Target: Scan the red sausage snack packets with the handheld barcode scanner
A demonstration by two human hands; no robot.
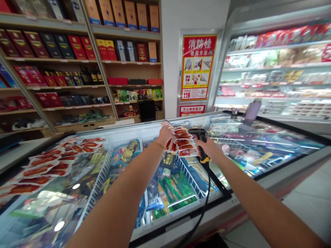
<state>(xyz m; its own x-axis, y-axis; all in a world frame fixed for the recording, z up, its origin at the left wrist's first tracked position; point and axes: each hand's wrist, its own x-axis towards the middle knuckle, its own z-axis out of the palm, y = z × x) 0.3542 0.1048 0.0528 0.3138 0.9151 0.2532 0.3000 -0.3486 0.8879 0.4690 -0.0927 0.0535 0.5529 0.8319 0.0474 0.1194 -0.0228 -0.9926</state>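
My left hand (pixel 164 135) is closed at the edge of a group of clear, white-edged packs of reddish-brown meat (pixel 183 142), gripping one at their left side. The packs overlap in a rough column above the chest freezer. My right hand (pixel 208 148) is wrapped round the handle of a black and yellow barcode scanner (pixel 198 132), its head pointing left over the packs. A black cable (pixel 208 186) hangs from the scanner's handle. More of the same meat packs (pixel 49 165) lie in overlapping rows on the freezer's glass at the left.
Under my hands the chest freezer (pixel 178 215) stands partly open, with white wire baskets (pixel 94 187) and bagged goods inside. A purple bottle (pixel 252 110) stands on its right glass. Shelves of boxes (pixel 131 53) and a lit refrigerated case (pixel 274 65) are behind.
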